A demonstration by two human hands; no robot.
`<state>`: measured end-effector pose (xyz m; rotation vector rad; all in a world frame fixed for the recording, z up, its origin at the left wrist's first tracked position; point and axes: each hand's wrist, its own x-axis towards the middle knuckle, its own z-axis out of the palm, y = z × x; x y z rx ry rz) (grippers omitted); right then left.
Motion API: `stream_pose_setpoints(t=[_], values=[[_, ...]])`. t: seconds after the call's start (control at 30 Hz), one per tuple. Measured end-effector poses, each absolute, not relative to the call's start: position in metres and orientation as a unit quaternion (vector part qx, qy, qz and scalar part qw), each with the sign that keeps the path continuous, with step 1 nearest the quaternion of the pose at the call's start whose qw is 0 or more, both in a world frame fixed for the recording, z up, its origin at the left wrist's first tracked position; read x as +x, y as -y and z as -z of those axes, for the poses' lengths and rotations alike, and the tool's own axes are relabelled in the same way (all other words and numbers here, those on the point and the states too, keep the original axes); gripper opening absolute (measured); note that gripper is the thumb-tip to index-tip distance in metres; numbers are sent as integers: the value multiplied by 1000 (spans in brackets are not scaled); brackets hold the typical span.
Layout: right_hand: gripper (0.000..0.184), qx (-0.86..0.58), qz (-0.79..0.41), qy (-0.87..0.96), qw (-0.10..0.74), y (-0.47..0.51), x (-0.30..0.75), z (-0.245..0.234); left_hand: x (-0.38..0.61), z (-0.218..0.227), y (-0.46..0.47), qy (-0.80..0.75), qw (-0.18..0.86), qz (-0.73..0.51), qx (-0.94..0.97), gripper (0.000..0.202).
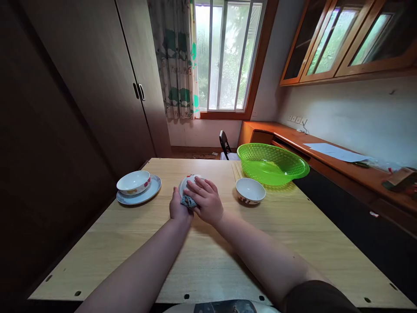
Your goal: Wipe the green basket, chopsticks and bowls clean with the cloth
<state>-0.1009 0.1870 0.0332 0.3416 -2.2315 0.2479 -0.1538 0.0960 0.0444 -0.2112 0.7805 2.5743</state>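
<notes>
A white bowl [183, 186] with a bit of red pattern is held over the middle of the table, partly covered by my hands. My left hand [177, 206] grips it from the left and below, with the thumb up along its side. Across the bowl lies my right hand [206, 200], pressing a blue-grey patterned cloth [188, 201] that bunches out under the palm. The fingers of my right hand reach over the bowl's surface. To the right stands another white bowl [250, 189] with a dark patterned outside, apart from both hands.
At the left, a floral bowl [134, 181] sits on a blue-rimmed plate [153, 191]. A green plastic basket [272, 167] stands at the back right, with wooden chopsticks [236, 171] beside it. Behind the table [130, 243] is a chair [224, 145]; a desk [280, 130] runs along the right wall.
</notes>
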Motion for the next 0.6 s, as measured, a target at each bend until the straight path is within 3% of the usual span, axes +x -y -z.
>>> stream_pose_setpoints(t=[0.2,0.4,0.6], values=[[36,69,-180,881,432,-181,-102,-43,-156,-37,-100,-349,114,-929,-49,33],[29,-21,-291,860,418,-187,-108,-53,-158,-32,-101,-430,67,-898,-73,31],[41,114,-207,890,390,-184,-104,-44,-160,-29,-98,-373,79,-924,-36,29]])
